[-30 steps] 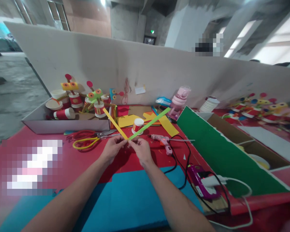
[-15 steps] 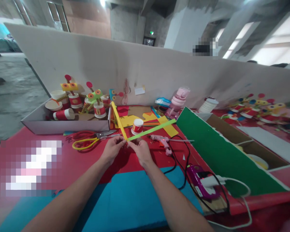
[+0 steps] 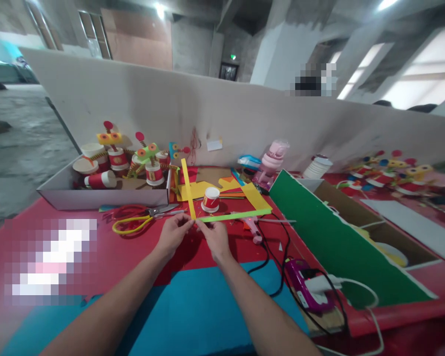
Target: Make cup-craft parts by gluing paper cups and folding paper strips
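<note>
My left hand (image 3: pixel 175 235) and my right hand (image 3: pixel 214 238) meet over the red tabletop, fingertips pinched where two paper strips join at a corner. The yellow paper strip (image 3: pixel 187 188) points up and away from my left fingers. The green paper strip (image 3: pixel 237 215) stretches right from my right fingers, passing over part of a pink glue gun (image 3: pixel 255 231). Just beyond the corner, between the strips, stands a small red and white paper cup (image 3: pixel 211 200). Left of my hands lie yellow-handled scissors (image 3: pixel 132 225).
At the left stands a white box (image 3: pixel 104 198) with several cup figures. A green-sided box (image 3: pixel 341 242) is at the right, beside a purple power strip (image 3: pixel 308 286) with cables. Blue sheets (image 3: pixel 200 306) lie in front; a pink bottle (image 3: pixel 273 160) stands near the white partition (image 3: pixel 152 104).
The green strip has swung lower, now nearly level. The yellow strip has turned more upright. Both hands still pinch the corner, and the view has shifted slightly.
</note>
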The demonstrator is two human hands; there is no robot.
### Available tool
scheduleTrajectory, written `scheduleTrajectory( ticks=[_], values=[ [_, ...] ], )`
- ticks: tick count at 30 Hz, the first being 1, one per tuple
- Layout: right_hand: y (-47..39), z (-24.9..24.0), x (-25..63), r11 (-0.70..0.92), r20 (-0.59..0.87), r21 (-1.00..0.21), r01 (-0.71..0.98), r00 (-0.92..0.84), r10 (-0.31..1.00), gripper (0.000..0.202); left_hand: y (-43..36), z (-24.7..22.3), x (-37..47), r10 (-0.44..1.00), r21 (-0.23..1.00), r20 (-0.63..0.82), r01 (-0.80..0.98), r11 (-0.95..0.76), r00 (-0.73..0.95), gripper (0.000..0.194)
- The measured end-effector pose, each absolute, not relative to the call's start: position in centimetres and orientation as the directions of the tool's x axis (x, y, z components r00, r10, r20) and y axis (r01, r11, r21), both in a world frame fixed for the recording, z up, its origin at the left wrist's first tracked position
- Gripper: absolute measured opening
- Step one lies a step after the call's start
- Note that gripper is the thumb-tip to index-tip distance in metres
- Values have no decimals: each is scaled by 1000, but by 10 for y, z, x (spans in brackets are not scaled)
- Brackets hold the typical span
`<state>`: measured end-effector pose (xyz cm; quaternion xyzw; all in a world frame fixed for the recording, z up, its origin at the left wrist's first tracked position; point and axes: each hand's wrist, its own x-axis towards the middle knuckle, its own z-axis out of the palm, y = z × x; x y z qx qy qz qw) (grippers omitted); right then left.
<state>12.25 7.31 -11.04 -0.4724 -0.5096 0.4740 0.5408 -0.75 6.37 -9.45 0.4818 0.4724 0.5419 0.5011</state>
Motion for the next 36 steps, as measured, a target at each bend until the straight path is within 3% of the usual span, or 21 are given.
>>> scheduleTrajectory(
  ticks=[6, 12, 26, 29, 32, 36],
  values=[
    [81, -100, 138, 91, 84, -995, -46, 124, 989, 33, 69, -97, -12, 995, 996, 56, -68, -62, -84, 24],
    [92, -85, 165, 210, 179, -973, -95, 260, 949, 32, 75, -98, -22, 991, 993, 98, -63, -103, -89, 23],
    [98, -61, 193, 404, 46, -796, -450, 621, 783, 32, 78, -91, -32, 995, 991, 75, -109, -82, -64, 24],
    [94, -65, 182, 357, 2, -726, -587, 518, 855, 39, 78, -93, -32, 998, 977, 46, -207, -54, -45, 24],
    [88, -77, 160, 156, -27, -759, -632, 270, 962, 33, 75, -92, -29, 1000, 962, 20, -272, -21, -9, 24],
    [80, -94, 132, -136, -105, -924, -358, -104, 989, 25, 71, -92, -21, 999, 960, 2, -281, 10, 42, 24]
  ],
)
